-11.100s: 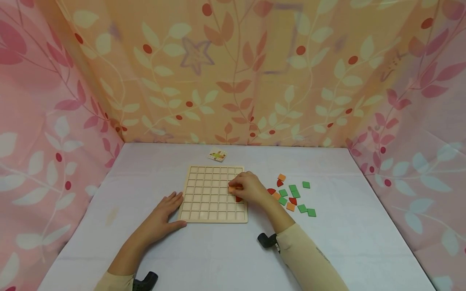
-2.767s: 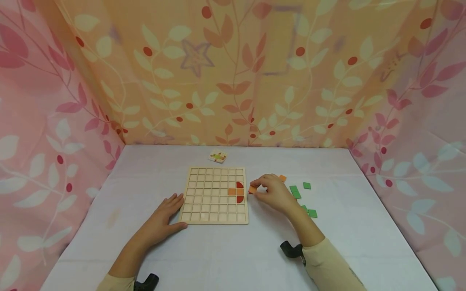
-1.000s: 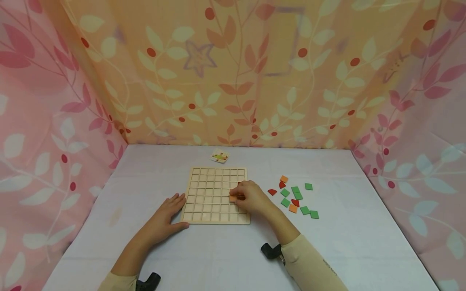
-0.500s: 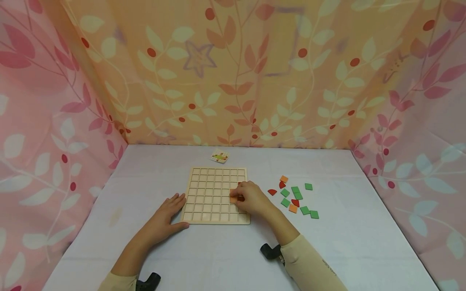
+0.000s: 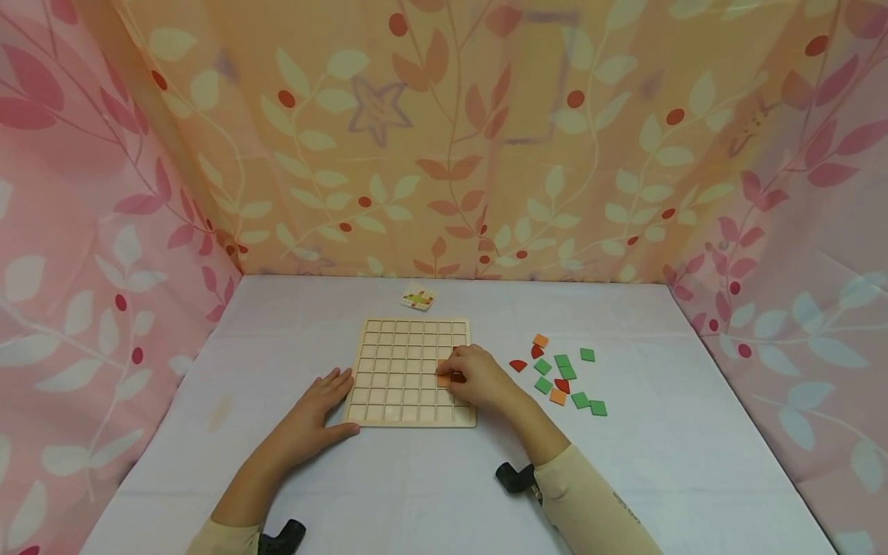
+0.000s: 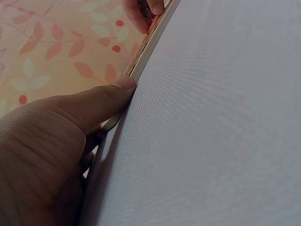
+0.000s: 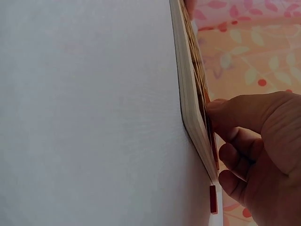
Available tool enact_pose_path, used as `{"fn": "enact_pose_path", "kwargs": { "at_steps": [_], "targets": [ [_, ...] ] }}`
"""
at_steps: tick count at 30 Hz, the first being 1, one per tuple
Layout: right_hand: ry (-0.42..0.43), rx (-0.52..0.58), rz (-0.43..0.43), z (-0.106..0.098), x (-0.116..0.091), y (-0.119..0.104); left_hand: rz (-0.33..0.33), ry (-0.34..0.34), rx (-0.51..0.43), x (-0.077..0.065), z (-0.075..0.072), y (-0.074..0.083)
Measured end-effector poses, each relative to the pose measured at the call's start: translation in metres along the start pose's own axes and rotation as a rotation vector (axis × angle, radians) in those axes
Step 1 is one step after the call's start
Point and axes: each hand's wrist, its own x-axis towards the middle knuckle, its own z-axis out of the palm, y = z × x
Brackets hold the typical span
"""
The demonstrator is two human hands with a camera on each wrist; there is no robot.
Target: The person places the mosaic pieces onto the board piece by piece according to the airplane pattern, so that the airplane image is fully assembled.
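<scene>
A square wooden grid board (image 5: 411, 423) lies on the white table. My left hand (image 5: 308, 420) rests along its left side, fingers stretched out, thumb at the near left corner; the left wrist view shows that thumb (image 6: 123, 84) against the board's edge. Over the board's right part my right hand (image 5: 484, 379) pinches an orange square tile (image 5: 442, 381) at a grid cell, its fingers curled. Another orange tile (image 5: 440, 363) and a bit of a red piece (image 5: 455, 349) show past the fingers; the cells beneath that hand are hidden.
Loose pieces lie right of the board: several green tiles (image 5: 566, 372), orange squares (image 5: 558, 397) and red rounded pieces (image 5: 518, 365). A small printed card (image 5: 418, 298) lies beyond the board's far edge. Floral cloth (image 5: 444, 154) encloses the table's back and sides.
Since the earliest frame, orange and red pieces have come onto the board's right side. Over the last second the right hand has eased the orange tile slightly at its cell; the left has stayed put.
</scene>
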Motion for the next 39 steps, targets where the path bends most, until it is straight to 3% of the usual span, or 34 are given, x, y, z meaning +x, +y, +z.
{"fn": "enact_pose_path", "kwargs": {
  "at_steps": [25, 39],
  "targets": [
    [-0.007, 0.012, -0.037, -0.003, 0.003, 0.002, 0.002, 0.004, 0.005, 0.000, 0.000, 0.000],
    [0.048, 0.014, -0.014, -0.039, -0.017, -0.013, -0.008, 0.003, -0.002, -0.001, -0.001, 0.002]
  ]
}}
